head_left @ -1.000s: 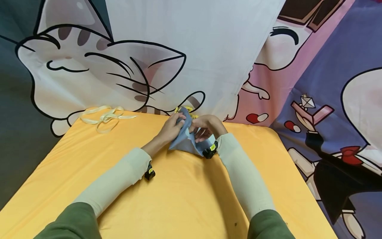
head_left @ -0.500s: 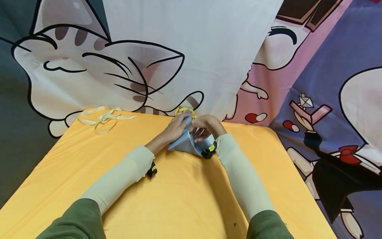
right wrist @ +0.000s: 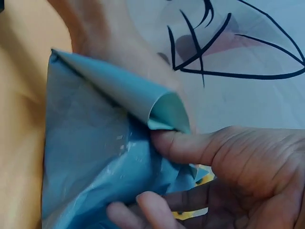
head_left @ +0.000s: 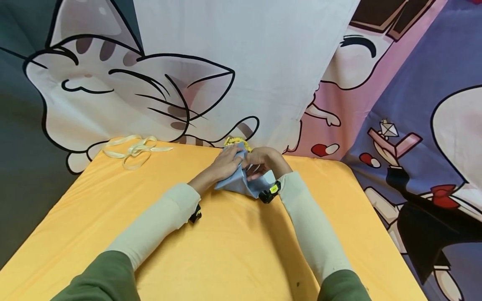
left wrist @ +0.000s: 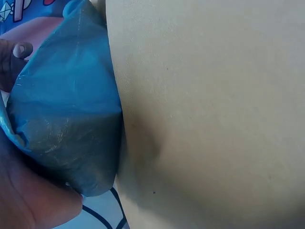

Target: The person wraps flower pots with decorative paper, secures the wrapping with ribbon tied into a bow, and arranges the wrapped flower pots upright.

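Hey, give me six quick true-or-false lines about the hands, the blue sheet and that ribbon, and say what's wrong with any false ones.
1. The left hand and right hand both touch the blue sheet. True.
2. A looped, pale ribbon lies on the yellow table cover. True.
3. The ribbon is nearer the right hand than the left. False: it lies off to the left, nearer the left hand.
4. The blue sheet is spread flat. False: it is folded up, with a rolled-over flap.
5. Something yellow shows behind the blue sheet. True.
6. Both wrists are bare. False: a small black device shows at each.
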